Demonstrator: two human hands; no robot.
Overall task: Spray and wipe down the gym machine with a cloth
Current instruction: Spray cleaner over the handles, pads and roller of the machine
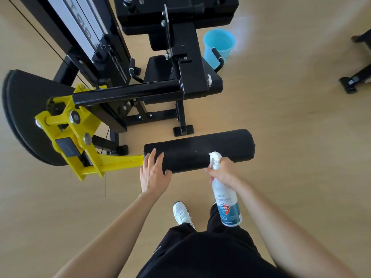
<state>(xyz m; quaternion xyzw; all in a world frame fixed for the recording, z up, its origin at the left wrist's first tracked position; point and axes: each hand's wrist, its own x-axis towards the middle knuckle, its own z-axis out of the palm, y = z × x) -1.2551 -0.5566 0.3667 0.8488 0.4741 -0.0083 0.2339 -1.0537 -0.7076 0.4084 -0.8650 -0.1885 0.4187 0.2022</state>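
Observation:
The black gym machine stands ahead, with a yellow lever arm that carries a black padded roller. My left hand rests on the roller's left end, fingers straight and thumb against the pad's near side. My right hand grips the neck of a white spray bottle with a blue label, its nozzle close to the roller's middle. A faint mist shows on the pad near the nozzle. No cloth is in view.
A light blue bucket stands on the wooden floor beyond the seat, right of the machine. A black round plate hangs at the left. Another machine's black foot is at the far right. My white shoe is below the roller.

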